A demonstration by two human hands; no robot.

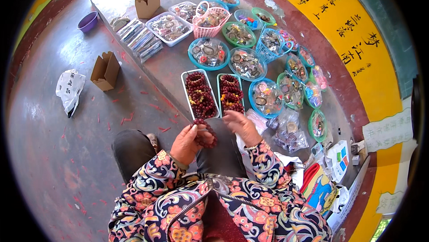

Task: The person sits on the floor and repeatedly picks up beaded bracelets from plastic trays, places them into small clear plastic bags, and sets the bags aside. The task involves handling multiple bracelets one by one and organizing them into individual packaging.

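A dark red beaded bracelet [209,139] hangs from my left hand [184,146], whose thumb and fingers are closed on it above my knee. My right hand [245,128] is just to the right of it, apart from the bracelet, with its fingers loosely spread and nothing visible in them. Beyond my hands stand two trays side by side: a white tray [183,85] and a green-edged tray [218,91]. Both hold dark red beaded bracelets, some with yellow beads.
Round baskets, such as a blue basket [191,58], hold bagged trinkets ahead and right. A pink handled basket [205,32] stands farther back. Cardboard boxes [105,71], a white plastic bag [70,89] and a purple basin [87,21] are left. Bags [338,159] lie at right.
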